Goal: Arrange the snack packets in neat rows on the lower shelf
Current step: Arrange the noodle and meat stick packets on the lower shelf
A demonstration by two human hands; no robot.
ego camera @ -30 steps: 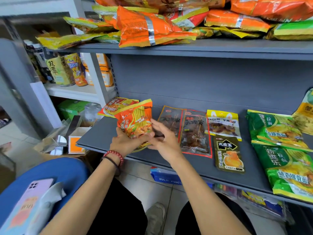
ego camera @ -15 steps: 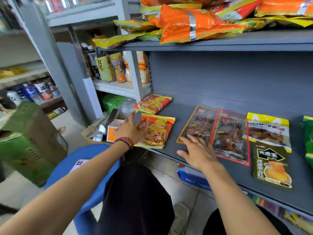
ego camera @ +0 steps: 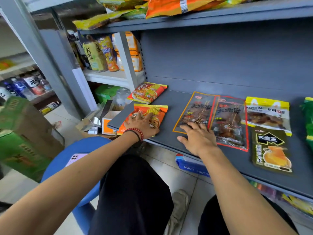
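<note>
Left grip (ego camera: pixel 141 124) and right grip (ego camera: pixel 198 139) lie flat, fingers apart. Pushed leftward, the orange plastic noodle packet (ego camera: pixel 149 108) could slip off the grey metal shelf's (ego camera: pixel 169 128) centre-left corner.

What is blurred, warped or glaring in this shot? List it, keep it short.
Head view: the green carton and bottles at far left are smeared. Head view: the wide lens slants and bends the upper shelf and lower shelf. Head view: the silver seam on the top orange packet glares. Head view: light is even, shadows soft.
</note>
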